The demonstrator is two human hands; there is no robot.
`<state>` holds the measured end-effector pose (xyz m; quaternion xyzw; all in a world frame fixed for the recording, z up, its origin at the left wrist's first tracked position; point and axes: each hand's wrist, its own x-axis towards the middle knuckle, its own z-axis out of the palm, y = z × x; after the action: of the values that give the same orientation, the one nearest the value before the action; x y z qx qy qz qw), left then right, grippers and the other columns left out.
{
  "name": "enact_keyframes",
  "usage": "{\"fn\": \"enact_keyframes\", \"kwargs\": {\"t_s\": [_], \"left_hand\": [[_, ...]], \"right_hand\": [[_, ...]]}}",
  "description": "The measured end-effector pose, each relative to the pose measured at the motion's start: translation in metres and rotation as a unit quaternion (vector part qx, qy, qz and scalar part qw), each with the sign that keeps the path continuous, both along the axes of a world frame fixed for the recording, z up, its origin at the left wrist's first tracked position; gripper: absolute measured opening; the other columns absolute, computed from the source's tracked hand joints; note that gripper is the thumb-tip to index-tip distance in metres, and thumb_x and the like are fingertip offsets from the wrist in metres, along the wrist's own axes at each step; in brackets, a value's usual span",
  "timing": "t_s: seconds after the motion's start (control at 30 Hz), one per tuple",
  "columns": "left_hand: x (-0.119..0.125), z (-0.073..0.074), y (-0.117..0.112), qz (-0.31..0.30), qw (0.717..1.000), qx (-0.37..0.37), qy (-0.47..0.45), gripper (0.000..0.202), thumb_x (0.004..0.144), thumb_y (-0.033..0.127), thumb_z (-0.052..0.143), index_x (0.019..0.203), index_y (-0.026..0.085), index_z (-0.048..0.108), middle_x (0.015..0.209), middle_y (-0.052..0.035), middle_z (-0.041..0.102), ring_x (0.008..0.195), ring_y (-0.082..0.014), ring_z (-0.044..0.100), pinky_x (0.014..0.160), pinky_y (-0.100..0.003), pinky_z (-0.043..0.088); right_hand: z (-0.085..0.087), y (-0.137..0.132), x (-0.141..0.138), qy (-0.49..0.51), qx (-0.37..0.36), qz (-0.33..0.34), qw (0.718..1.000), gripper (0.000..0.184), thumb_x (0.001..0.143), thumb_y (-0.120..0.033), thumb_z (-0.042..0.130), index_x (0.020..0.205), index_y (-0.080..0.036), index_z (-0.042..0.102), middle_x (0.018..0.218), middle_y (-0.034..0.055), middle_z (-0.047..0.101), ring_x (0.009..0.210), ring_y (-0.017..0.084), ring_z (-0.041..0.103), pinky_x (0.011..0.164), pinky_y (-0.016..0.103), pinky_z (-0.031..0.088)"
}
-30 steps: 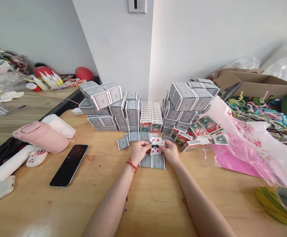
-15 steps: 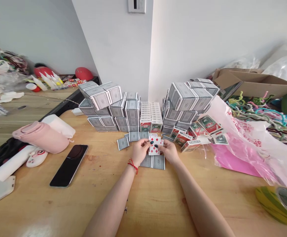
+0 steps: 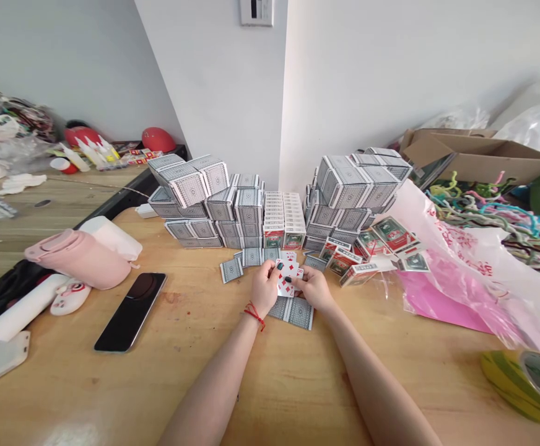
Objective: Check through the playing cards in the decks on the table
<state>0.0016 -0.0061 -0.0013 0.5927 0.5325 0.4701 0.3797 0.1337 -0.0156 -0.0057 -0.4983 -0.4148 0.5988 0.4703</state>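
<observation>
Both hands pinch red-suited playing cards over the table. My left hand, with a red string bracelet at the wrist, closes on a red diamond card from its left side. My right hand grips the right side, where a second card with an 8 peeks out behind the first. Just below the hands lie joined face-down cards with grey patterned backs. Beyond the hands more face-down cards lie in a row, and one loose card sits left of them.
Folded-card blocks are stacked at left and right, with card boxes between them. Loose card boxes lie to the right, beside pink plastic. A phone, pink bottle and tape roll flank the arms.
The held cards have tilted and moved slightly lower, the 8 card now showing more. The face-down cards beneath have turned a little, their right end nearer to me.
</observation>
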Motion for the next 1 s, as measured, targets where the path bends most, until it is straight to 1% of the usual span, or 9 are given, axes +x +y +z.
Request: {"fn": "enact_keyframes", "kwargs": {"t_s": [0.13,0.27,0.4,0.53,0.7,0.77,0.87,1.0], "left_hand": [[0.000,-0.001,0.000,0.001,0.999,0.017,0.032,0.028,0.084,0.032,0.037,0.060,0.018,0.033,0.054,0.0048,0.035,0.052,-0.0087,0.034,0.052,-0.022,0.024],[-0.001,0.000,0.001,0.000,0.998,0.025,0.059,0.031,0.084,0.033,0.038,0.058,0.018,0.030,0.053,0.0048,0.034,0.052,-0.0087,0.033,0.052,-0.022,0.024],[0.000,0.000,0.001,0.006,0.997,0.019,0.072,0.035,0.083,0.036,0.039,0.055,0.017,0.030,0.050,0.0048,0.034,0.050,-0.0082,0.032,0.050,-0.022,0.022],[0.000,-0.001,0.001,-0.005,0.999,0.002,0.033,0.036,0.083,0.038,0.040,0.055,0.017,0.031,0.050,0.0047,0.035,0.050,-0.0079,0.032,0.049,-0.021,0.023],[-0.003,-0.002,0.002,-0.063,0.997,-0.010,-0.040,0.033,0.083,0.043,0.040,0.063,0.016,0.042,0.057,0.0031,0.041,0.054,-0.0085,0.035,0.051,-0.021,0.026],[-0.005,-0.002,0.002,-0.083,0.995,-0.015,-0.052,0.032,0.082,0.043,0.040,0.067,0.016,0.046,0.059,0.0023,0.042,0.055,-0.0089,0.035,0.051,-0.021,0.027],[-0.006,0.000,0.002,-0.085,0.995,-0.024,-0.044,0.030,0.081,0.041,0.043,0.066,0.016,0.046,0.057,0.0031,0.039,0.054,-0.0086,0.033,0.051,-0.021,0.026],[-0.006,0.003,0.002,-0.072,0.996,-0.037,-0.043,0.030,0.078,0.040,0.045,0.060,0.016,0.043,0.054,0.0041,0.036,0.052,-0.0081,0.031,0.049,-0.021,0.025]], "right_hand": [[0.000,-0.002,-0.001,-0.005,-0.007,0.014,1.000,0.031,0.056,-0.038,0.072,0.070,-0.017,0.055,0.058,-0.0016,0.063,0.042,0.011,0.052,0.038,0.022,0.040],[-0.003,-0.001,0.000,-0.002,-0.005,0.017,1.000,0.031,0.056,-0.039,0.072,0.071,-0.017,0.055,0.058,-0.0015,0.062,0.042,0.011,0.051,0.040,0.023,0.041],[-0.005,0.000,0.001,-0.004,-0.009,0.005,1.000,0.033,0.054,-0.038,0.073,0.070,-0.018,0.054,0.055,-0.0024,0.060,0.042,0.011,0.050,0.040,0.023,0.041],[0.000,-0.001,0.000,-0.007,-0.013,-0.007,1.000,0.034,0.053,-0.039,0.074,0.069,-0.018,0.053,0.054,-0.0022,0.060,0.042,0.011,0.052,0.038,0.022,0.039],[0.007,-0.001,0.001,-0.020,0.017,-0.044,0.999,0.034,0.055,-0.044,0.071,0.068,-0.017,0.055,0.053,-0.0008,0.061,0.041,0.011,0.051,0.038,0.023,0.041],[0.006,0.000,0.002,-0.016,0.024,-0.059,0.998,0.035,0.055,-0.044,0.071,0.069,-0.017,0.056,0.054,-0.0006,0.061,0.042,0.011,0.051,0.039,0.023,0.042],[0.005,0.001,0.002,-0.011,0.025,-0.065,0.998,0.036,0.053,-0.044,0.072,0.069,-0.017,0.056,0.056,-0.0002,0.062,0.043,0.012,0.053,0.039,0.024,0.043],[0.003,0.001,0.003,-0.019,0.021,-0.054,0.998,0.036,0.053,-0.045,0.072,0.068,-0.017,0.054,0.056,0.0003,0.062,0.044,0.013,0.054,0.039,0.025,0.045]]}}
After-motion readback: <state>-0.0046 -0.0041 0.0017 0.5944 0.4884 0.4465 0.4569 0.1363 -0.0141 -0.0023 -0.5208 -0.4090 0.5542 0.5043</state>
